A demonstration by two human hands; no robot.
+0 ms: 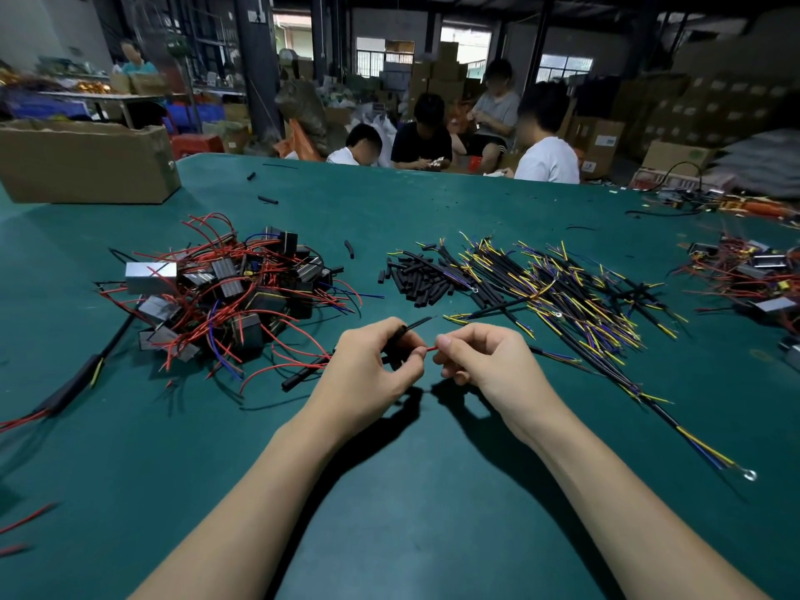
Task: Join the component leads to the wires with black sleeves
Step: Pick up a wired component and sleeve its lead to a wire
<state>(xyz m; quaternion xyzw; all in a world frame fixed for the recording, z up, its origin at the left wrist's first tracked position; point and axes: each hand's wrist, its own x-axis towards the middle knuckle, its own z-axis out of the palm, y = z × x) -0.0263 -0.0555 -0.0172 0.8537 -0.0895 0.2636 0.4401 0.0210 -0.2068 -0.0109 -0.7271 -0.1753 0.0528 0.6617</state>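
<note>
Hands meet over the green bench (pixel 389 491), just above its surface. The left hand (pixel 372 365) has its fingers curled round a black sleeve (pixel 396 339), with a thin dark wire (pixel 417 324) poking out past the fingertips, up and away from the thumb. The right hand (pixel 480 361) pinches a red lead (pixel 430 349) between thumb and forefinger, its tip bridging the small gap toward the left thumb. So both hands are clamped, one on each half of the joint.

This stuff looks feather-light and floppy: the lead likely bends at any push, so the pinch wants to sit close to the bare end, as it does here, or the tip will probably wander. The sleeve is likely smooth and a little slippery, stiffer than the wire, best held along its body rather than squeezed flat at the mouth.

Beyond the left hand lies the pile of components (pixel 225 292) trailing red leads. Beyond the right hand sit loose sleeves (pixel 415 281), then the spread of black, yellow and blue wires (pixel 562 292).
</note>
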